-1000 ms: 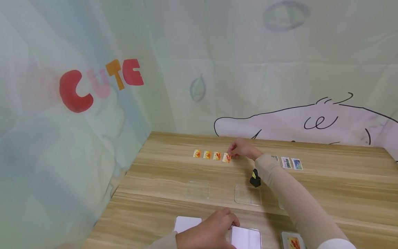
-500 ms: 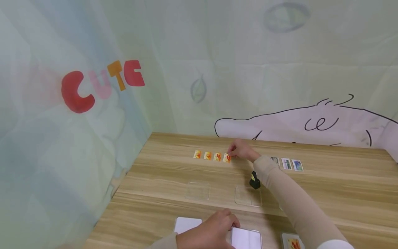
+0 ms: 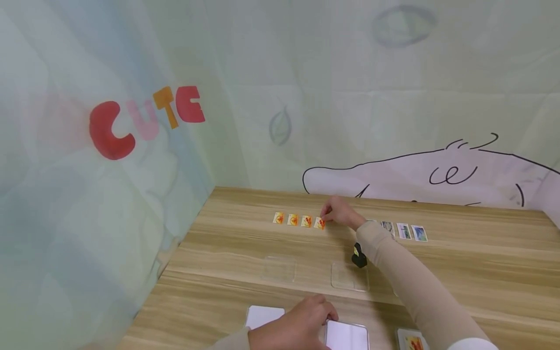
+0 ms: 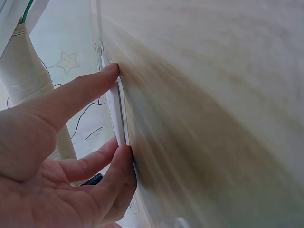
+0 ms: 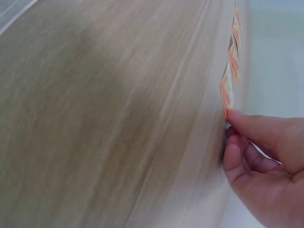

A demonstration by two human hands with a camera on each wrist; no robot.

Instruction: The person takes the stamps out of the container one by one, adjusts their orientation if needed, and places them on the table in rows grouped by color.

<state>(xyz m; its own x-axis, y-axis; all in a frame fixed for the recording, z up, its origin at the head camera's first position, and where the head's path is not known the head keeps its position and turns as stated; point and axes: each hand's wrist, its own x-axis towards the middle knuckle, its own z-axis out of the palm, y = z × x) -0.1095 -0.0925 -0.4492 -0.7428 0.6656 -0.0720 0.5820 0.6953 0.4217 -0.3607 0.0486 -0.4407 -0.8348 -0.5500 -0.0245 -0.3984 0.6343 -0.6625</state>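
Note:
At the far side of the table, my right hand (image 3: 341,212) pinches the near corner of an orange postage stamp (image 3: 320,223), the rightmost of a short row. The right wrist view shows the thumb on that stamp's corner (image 5: 227,97), with the fingers curled beneath. Near the front, my left hand (image 3: 299,323) holds a flat clear case with a white inside (image 3: 347,336) by its edges. In the left wrist view, thumb and fingers press opposite edges of the case (image 4: 119,111), which lies against the tabletop. The other orange stamps (image 3: 292,219) lie to the left.
Darker picture stamps (image 3: 404,231) form another row at the right, partly behind my sleeve. A small black object (image 3: 358,256) stands beside a clear plastic lid (image 3: 349,289); another clear lid (image 3: 279,280) lies left. Further cases, white (image 3: 263,313) and orange-pictured (image 3: 404,335), sit in front.
Both hands keep nearly the same places and holds. The view has shifted very slightly, so everything sits a little lower; slightly more of the right-hand stamp row shows past the sleeve.

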